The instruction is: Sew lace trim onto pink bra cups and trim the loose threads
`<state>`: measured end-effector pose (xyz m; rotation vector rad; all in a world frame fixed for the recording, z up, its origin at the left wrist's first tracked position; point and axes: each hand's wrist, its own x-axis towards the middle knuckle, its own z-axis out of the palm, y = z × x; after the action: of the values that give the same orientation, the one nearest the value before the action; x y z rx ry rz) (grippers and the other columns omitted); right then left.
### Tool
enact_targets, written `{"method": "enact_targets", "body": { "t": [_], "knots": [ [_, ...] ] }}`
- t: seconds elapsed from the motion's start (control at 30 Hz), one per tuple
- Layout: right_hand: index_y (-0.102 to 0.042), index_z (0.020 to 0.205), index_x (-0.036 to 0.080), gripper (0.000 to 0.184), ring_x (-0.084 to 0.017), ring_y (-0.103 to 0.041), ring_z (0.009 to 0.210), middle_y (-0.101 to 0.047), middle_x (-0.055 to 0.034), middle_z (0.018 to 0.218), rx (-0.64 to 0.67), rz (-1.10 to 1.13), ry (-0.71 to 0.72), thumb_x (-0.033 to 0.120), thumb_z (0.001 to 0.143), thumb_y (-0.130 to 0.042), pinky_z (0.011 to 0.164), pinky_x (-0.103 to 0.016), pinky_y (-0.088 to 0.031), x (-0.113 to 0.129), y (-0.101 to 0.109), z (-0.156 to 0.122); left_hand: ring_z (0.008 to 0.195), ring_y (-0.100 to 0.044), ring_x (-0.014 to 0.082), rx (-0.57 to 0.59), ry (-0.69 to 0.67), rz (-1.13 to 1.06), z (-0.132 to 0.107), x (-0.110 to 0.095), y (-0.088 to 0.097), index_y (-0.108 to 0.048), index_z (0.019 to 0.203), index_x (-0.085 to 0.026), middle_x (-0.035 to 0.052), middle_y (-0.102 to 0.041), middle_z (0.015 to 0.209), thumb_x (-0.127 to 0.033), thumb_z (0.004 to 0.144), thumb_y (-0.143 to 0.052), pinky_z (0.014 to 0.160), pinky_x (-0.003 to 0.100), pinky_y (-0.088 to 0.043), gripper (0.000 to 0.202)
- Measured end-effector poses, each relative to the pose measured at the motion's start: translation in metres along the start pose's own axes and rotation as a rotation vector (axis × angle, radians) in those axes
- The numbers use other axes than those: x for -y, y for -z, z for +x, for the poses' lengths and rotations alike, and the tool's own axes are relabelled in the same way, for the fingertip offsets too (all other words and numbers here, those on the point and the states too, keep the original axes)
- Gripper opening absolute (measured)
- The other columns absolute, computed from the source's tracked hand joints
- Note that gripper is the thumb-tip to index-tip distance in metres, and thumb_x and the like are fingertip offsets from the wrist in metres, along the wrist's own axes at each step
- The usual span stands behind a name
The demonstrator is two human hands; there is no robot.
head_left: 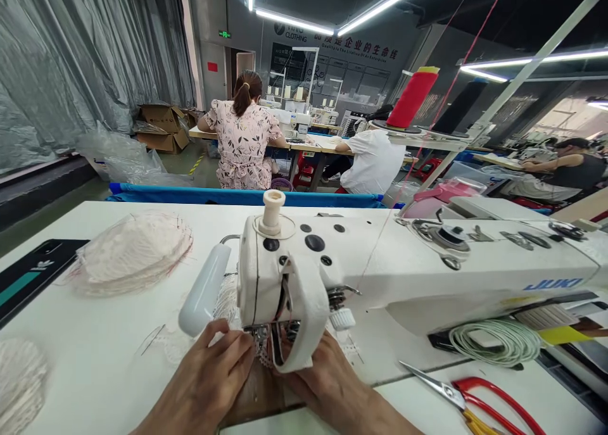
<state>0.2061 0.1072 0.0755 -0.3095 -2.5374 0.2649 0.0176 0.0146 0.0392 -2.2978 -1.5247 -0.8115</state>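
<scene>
A white sewing machine stands in front of me, with a white lace piece beneath its needle area. My left hand is at the left of the needle area, its fingers curled together on the edge of the lace. On the other side, my right hand reaches in beside the white curved guard. That guard and the machine head hide most of its fingers, so their grip cannot be made out. More lace shows behind the pale lamp-like cylinder.
A stack of lace pieces lies at the left, with another stack nearer. A phone is at the left edge. Red-handled scissors and a coiled green cord lie right. Co-workers sit beyond the blue cloth.
</scene>
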Motion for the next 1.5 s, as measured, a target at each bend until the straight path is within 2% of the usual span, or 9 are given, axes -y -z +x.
{"method": "enact_targets", "body": {
  "t": [0.13,0.4,0.57,0.7,0.9,1.1,1.27,1.5],
  "knots": [
    [-0.058,0.074,0.019,0.013,-0.015,-0.056,0.073,-0.064,-0.0008,0.075,0.016,-0.063,-0.01,0.014,0.086,-0.056,0.069,-0.027,-0.04,0.001,-0.001,0.002,0.068,-0.059,0.0137,0.007,0.038,-0.015,0.004,0.001,0.003,-0.062,0.086,-0.023,-0.0035,-0.065,0.075,-0.01,0.088,-0.042,0.083,0.033,-0.042,0.025],
    [-0.058,0.067,0.019,0.016,-0.015,-0.056,0.078,-0.064,-0.0005,0.079,0.026,-0.093,-0.013,0.02,0.083,-0.063,0.071,-0.028,-0.04,-0.005,-0.003,-0.001,0.06,-0.059,0.0113,-0.049,0.049,-0.036,0.012,-0.001,0.012,-0.059,0.069,-0.022,-0.0037,-0.064,0.069,-0.005,0.085,-0.039,0.076,0.028,-0.047,0.03],
    [-0.059,0.07,0.02,0.013,-0.015,-0.056,0.08,-0.064,-0.001,0.084,0.051,-0.119,-0.011,0.021,0.082,-0.063,0.071,-0.028,-0.04,-0.007,-0.005,-0.003,0.059,-0.058,0.0129,-0.043,0.07,-0.033,0.011,0.0,0.012,-0.061,0.075,-0.026,-0.004,-0.065,0.069,-0.005,0.083,-0.038,0.075,0.029,-0.05,0.032],
    [-0.06,0.072,0.02,0.009,-0.017,-0.057,0.081,-0.065,-0.0024,0.087,0.05,-0.129,-0.019,0.019,0.081,-0.063,0.072,-0.029,-0.041,-0.006,-0.005,-0.004,0.064,-0.06,0.013,-0.025,0.051,-0.021,0.008,0.0,0.007,-0.06,0.076,-0.024,-0.0041,-0.065,0.072,-0.005,0.085,-0.041,0.078,0.03,-0.047,0.029],
    [-0.059,0.07,0.019,0.012,-0.018,-0.057,0.081,-0.067,-0.0034,0.087,0.04,-0.112,-0.032,0.018,0.081,-0.063,0.074,-0.03,-0.041,-0.005,-0.004,-0.004,0.067,-0.059,0.0128,-0.005,0.025,-0.03,0.009,-0.001,0.01,-0.061,0.077,-0.023,-0.0037,-0.065,0.077,-0.005,0.088,-0.038,0.082,0.031,-0.044,0.031],
    [-0.059,0.07,0.019,0.011,-0.018,-0.057,0.081,-0.068,-0.0033,0.089,0.014,-0.081,-0.03,0.018,0.079,-0.064,0.073,-0.03,-0.041,-0.005,-0.003,-0.003,0.072,-0.06,0.0139,-0.079,0.012,-0.025,0.009,0.0,0.009,-0.061,0.075,-0.023,-0.0013,-0.065,0.073,-0.01,0.093,-0.031,0.078,0.028,-0.046,0.038],
    [-0.061,0.073,0.02,0.009,-0.018,-0.057,0.081,-0.067,-0.0037,0.087,0.015,-0.098,-0.024,0.02,0.082,-0.062,0.075,-0.03,-0.042,-0.005,-0.004,-0.002,0.069,-0.06,0.0124,0.021,0.004,-0.056,0.01,-0.001,0.012,-0.06,0.077,-0.022,-0.0022,-0.065,0.076,-0.007,0.091,-0.035,0.08,0.028,-0.046,0.033],
    [-0.061,0.075,0.02,0.007,-0.017,-0.056,0.079,-0.064,-0.0015,0.08,0.019,-0.111,-0.03,0.022,0.082,-0.062,0.07,-0.028,-0.04,-0.005,-0.008,-0.003,0.069,-0.06,0.0115,0.034,0.047,-0.078,0.009,-0.001,0.013,-0.058,0.075,-0.023,-0.0044,-0.065,0.077,-0.007,0.087,-0.043,0.08,0.028,-0.046,0.025]
  ]
}}
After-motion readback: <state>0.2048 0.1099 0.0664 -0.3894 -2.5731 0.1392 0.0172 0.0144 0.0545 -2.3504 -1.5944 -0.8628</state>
